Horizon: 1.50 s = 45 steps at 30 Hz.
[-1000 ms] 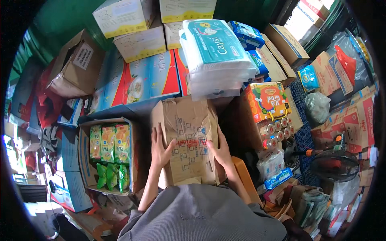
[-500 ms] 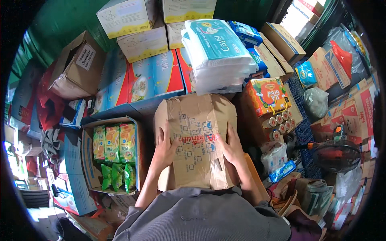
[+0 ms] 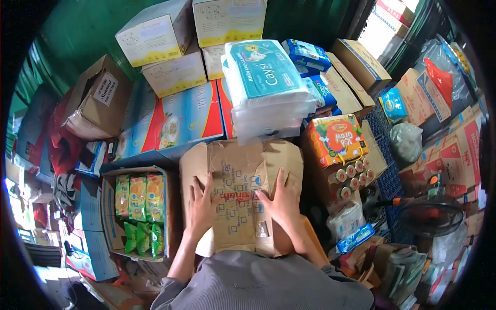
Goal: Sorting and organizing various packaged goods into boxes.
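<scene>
A worn brown cardboard box point(image 3: 240, 235) with taped seams and printed tick boxes lies right in front of my body. My left hand point(image 3: 201, 209) rests flat on the left part of its top, fingers spread and pointing away from me. On the right part of the same top lies my right hand point(image 3: 283, 204), its fingers apart and the thumb stretched inward. Neither hand holds anything. To the left stands an open carton point(image 3: 168, 206) with green and orange snack packs point(image 3: 138, 196) in it. Beyond the box sits a stack of teal-and-white tissue packs point(image 3: 267, 72).
Blue-and-red cartons point(image 3: 191, 116) bear white-and-yellow boxes point(image 3: 175, 75) at the back. At the right are an orange gift box point(image 3: 336, 137), several capped bottles point(image 3: 351, 178) and a black fan point(image 3: 433, 214). An open brown carton point(image 3: 98, 98) stands at the far left.
My right hand has shifted inward from the box's right edge onto its top. The left hand remains on the box, its fingers more spread. The whole view has moved slightly.
</scene>
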Each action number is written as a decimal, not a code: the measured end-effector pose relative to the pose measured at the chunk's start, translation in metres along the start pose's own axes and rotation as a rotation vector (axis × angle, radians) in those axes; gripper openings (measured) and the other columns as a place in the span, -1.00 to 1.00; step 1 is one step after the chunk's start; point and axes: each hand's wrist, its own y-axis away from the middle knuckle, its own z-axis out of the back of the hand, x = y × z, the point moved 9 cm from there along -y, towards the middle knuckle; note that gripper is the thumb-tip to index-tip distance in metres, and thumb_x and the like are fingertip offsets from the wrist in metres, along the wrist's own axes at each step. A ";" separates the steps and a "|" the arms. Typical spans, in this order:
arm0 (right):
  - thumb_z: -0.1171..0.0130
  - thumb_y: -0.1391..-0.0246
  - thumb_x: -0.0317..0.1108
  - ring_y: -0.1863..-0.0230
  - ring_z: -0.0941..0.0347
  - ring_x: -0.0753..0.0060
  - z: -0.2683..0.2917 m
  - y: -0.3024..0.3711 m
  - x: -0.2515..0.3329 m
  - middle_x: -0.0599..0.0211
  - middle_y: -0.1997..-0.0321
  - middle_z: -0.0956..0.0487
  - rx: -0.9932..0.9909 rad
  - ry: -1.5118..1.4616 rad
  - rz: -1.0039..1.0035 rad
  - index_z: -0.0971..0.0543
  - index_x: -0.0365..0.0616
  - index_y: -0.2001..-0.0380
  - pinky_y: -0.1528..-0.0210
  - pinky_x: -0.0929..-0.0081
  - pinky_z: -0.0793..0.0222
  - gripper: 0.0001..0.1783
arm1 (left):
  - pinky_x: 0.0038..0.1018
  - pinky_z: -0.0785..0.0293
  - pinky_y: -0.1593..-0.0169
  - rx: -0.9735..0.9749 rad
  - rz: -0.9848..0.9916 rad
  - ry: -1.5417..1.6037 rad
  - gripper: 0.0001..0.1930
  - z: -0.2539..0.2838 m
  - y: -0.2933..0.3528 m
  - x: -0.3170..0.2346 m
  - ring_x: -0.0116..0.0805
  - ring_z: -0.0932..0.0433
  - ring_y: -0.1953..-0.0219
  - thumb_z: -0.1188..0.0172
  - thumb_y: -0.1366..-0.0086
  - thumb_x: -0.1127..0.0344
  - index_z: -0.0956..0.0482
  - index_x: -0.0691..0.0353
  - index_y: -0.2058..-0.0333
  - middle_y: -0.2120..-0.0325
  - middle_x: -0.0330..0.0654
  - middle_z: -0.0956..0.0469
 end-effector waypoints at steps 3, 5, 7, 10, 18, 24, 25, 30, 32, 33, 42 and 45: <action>-0.43 -0.23 0.24 -0.61 -0.12 -0.66 0.001 -0.003 -0.005 -0.72 -0.57 -0.15 0.039 -0.062 -0.017 -0.04 -0.28 -0.67 -0.54 -0.30 -0.24 0.25 | 0.32 -0.28 -0.47 -0.058 -0.007 -0.023 -0.24 0.014 0.004 -0.008 0.58 -0.17 -0.53 -0.27 -0.55 0.05 -0.19 -0.28 -0.63 -0.59 0.40 -0.06; -0.39 -0.29 0.21 -0.62 -0.07 -0.70 0.000 -0.002 -0.009 -0.70 -0.60 -0.10 0.079 -0.160 -0.023 -0.03 -0.24 -0.68 -0.55 -0.35 -0.20 0.20 | 0.33 -0.32 -0.43 -0.055 0.035 -0.155 -0.29 0.021 0.008 -0.011 0.51 -0.16 -0.55 -0.27 -0.55 0.02 -0.27 -0.31 -0.60 -0.61 0.29 -0.08; -0.33 -0.34 0.24 -0.62 -0.03 -0.74 -0.001 -0.004 -0.011 -0.64 -0.66 -0.01 0.093 -0.204 -0.012 0.01 -0.19 -0.70 -0.53 -0.48 -0.18 0.18 | 0.37 -0.26 -0.42 -0.080 0.049 -0.256 -0.31 0.027 0.011 -0.018 0.47 -0.12 -0.58 -0.23 -0.57 -0.03 -0.30 -0.31 -0.60 -0.62 0.24 -0.07; -0.28 -0.40 0.18 -0.60 -0.07 -0.76 0.001 -0.004 -0.012 -0.65 -0.65 -0.03 0.106 -0.192 0.019 0.01 -0.19 -0.70 -0.55 -0.42 -0.18 0.12 | 0.38 -0.19 -0.44 -0.114 0.047 -0.406 -0.32 0.029 0.015 -0.032 0.44 -0.08 -0.59 -0.19 -0.58 -0.09 -0.29 -0.28 -0.60 -0.63 0.24 -0.03; -0.28 -0.41 0.05 -0.54 -0.22 -0.64 0.016 -0.008 0.029 -0.43 -0.63 -0.20 0.003 -0.111 0.097 -0.14 -0.21 -0.65 -0.43 -0.38 -0.35 -0.03 | 0.34 -0.24 -0.43 -0.140 0.108 -0.323 -0.24 0.031 0.022 -0.015 0.48 -0.12 -0.58 -0.19 -0.57 -0.09 -0.19 -0.14 -0.63 -0.60 0.37 -0.04; -0.34 -0.33 0.10 -0.54 -0.30 -0.43 0.021 -0.015 0.038 -0.25 -0.64 -0.29 -0.052 0.143 0.020 -0.25 -0.07 -0.63 -0.47 -0.25 -0.29 -0.04 | 0.34 -0.23 -0.46 -0.113 0.064 -0.353 -0.18 0.028 0.019 -0.004 0.51 -0.08 -0.60 -0.22 -0.56 -0.07 -0.14 -0.05 -0.65 -0.60 0.42 -0.01; -0.35 -0.33 0.10 -0.55 -0.29 -0.44 0.021 -0.015 0.039 -0.23 -0.64 -0.29 -0.076 0.143 0.041 -0.25 -0.07 -0.63 -0.48 -0.26 -0.28 -0.04 | 0.34 -0.22 -0.47 -0.120 0.049 -0.366 -0.17 0.028 0.019 -0.003 0.52 -0.07 -0.60 -0.24 -0.55 -0.06 -0.12 -0.04 -0.65 -0.60 0.43 0.00; -0.35 -0.33 0.06 -0.60 -0.21 -0.50 0.018 -0.003 0.037 -0.12 -0.67 -0.29 -0.153 0.028 0.103 -0.27 -0.05 -0.63 -0.53 -0.35 -0.17 -0.06 | 0.30 -0.18 -0.54 -0.049 0.045 -0.290 -0.09 0.020 0.027 0.009 0.62 -0.01 -0.59 -0.28 -0.53 -0.03 -0.03 0.02 -0.67 -0.60 0.48 0.07; -0.35 -0.33 0.03 -0.61 -0.18 -0.51 0.017 0.004 0.038 -0.11 -0.67 -0.29 -0.172 -0.056 0.132 -0.28 -0.03 -0.64 -0.54 -0.39 -0.14 -0.07 | 0.29 -0.18 -0.55 -0.044 0.048 -0.288 -0.08 0.021 0.032 0.012 0.63 0.00 -0.59 -0.29 -0.52 -0.02 -0.01 0.02 -0.68 -0.60 0.49 0.08; -0.35 -0.34 0.02 -0.62 -0.17 -0.51 0.018 0.006 0.039 -0.11 -0.68 -0.28 -0.186 -0.089 0.152 -0.28 -0.02 -0.64 -0.54 -0.42 -0.12 -0.08 | 0.29 -0.19 -0.54 -0.048 0.047 -0.286 -0.08 0.021 0.034 0.012 0.63 0.00 -0.59 -0.29 -0.53 -0.01 -0.01 0.02 -0.68 -0.59 0.49 0.07; -0.33 -0.36 -0.05 -0.61 -0.14 -0.61 0.020 -0.004 0.036 -0.10 -0.68 -0.29 -0.179 -0.114 0.185 -0.37 -0.04 -0.60 -0.56 -0.43 -0.08 -0.17 | 0.25 -0.24 -0.52 -0.071 0.107 -0.168 -0.10 0.034 0.021 0.004 0.60 -0.08 -0.56 -0.30 -0.54 0.05 0.00 0.02 -0.68 -0.53 0.52 -0.04; -0.28 -0.40 -0.06 -0.59 -0.14 -0.67 0.016 -0.003 0.040 -0.09 -0.66 -0.31 -0.165 -0.123 0.201 -0.36 -0.09 -0.59 -0.54 -0.51 -0.08 -0.20 | 0.24 -0.27 -0.50 -0.085 0.109 -0.176 -0.10 0.035 0.021 0.006 0.57 -0.14 -0.52 -0.29 -0.54 0.06 -0.01 0.01 -0.68 -0.50 0.50 -0.09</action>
